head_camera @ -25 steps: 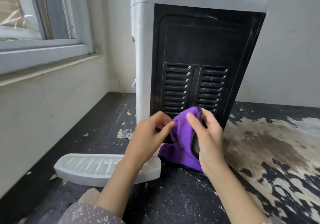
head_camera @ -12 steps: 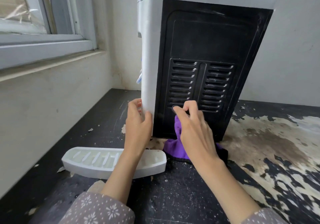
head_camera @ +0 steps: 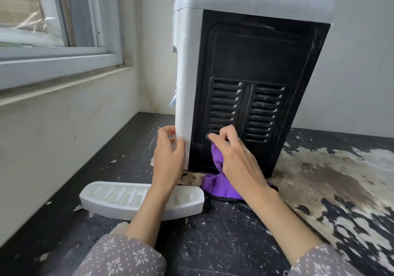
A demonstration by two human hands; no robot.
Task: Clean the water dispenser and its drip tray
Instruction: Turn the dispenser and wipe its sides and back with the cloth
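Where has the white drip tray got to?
The drip tray lies on the dark counter, low left in the head view, before the dispenser, under the left forearm.

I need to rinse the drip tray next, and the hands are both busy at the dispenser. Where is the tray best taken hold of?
Probably by its left end: the white drip tray lies flat on the dark counter, slotted top up, and the left forearm crosses over its middle. Come from above and pinch the near long wall with the thumb outside and the fingers inside the recess. The right end sits close beside the purple cloth.
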